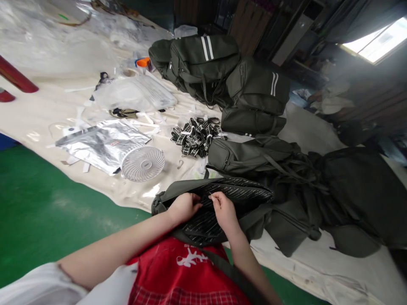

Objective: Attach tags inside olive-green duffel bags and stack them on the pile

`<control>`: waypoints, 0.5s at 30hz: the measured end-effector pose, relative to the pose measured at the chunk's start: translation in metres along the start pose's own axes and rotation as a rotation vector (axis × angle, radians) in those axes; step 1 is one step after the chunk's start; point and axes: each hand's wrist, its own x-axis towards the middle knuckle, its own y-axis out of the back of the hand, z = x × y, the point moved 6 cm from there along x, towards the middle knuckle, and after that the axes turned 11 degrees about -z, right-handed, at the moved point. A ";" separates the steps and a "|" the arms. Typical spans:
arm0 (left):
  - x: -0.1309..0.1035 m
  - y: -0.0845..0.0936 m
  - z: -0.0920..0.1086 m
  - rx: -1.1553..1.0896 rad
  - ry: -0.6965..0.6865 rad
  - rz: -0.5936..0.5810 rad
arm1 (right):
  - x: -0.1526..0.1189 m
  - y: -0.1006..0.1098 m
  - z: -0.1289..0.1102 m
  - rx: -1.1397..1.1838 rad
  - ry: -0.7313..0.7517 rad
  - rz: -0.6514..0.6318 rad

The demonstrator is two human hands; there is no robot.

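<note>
Open bag: the bag (187, 186) is in front of the person, right under both hands, its mouth spread wide and facing up.
Inside it: a black lining (203, 228) with rows of white print; in the deeper, shaded part, I cannot tell whether anything lies there.
Left hand: the left hand (186, 207) reaches over the near left side of the mouth, fingers bent toward the thumb; whether it grips anything, I cannot tell.
Right hand: the right hand (223, 209) is over the mouth, just beside the left, thumb and forefinger drawn together at the tips; I cannot tell what, if anything, is between them.
Next bag: a dark bag (251, 152) lies just beyond the right hand, straps loose on top.
Striped bags: two full-looking bags, the far one (206, 55) and the nearer one (260, 84), stand well beyond the hands, touching, each with two white stripes; contents hidden.
Right of the hands: more dark bags (359, 190), heaped.
Straps: a pile of printed straps (199, 135), beyond the hands.
Pouch: a silver pouch (101, 142), beyond and left of the left hand; contents hidden.
Fan: a white fan (143, 164) touching the pouch, on its side nearer the hands.
</note>
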 end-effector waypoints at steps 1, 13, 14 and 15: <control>-0.001 -0.003 -0.008 -0.176 0.028 -0.011 | -0.002 -0.002 0.001 -0.024 -0.014 0.006; -0.002 -0.028 -0.021 -1.141 0.207 0.094 | -0.002 -0.015 0.009 -0.051 -0.046 -0.004; -0.002 -0.031 -0.019 -1.193 0.220 0.091 | -0.002 -0.015 0.010 -0.042 -0.042 -0.008; -0.003 -0.033 -0.017 -1.237 0.232 0.092 | -0.002 -0.015 0.009 -0.036 -0.036 -0.012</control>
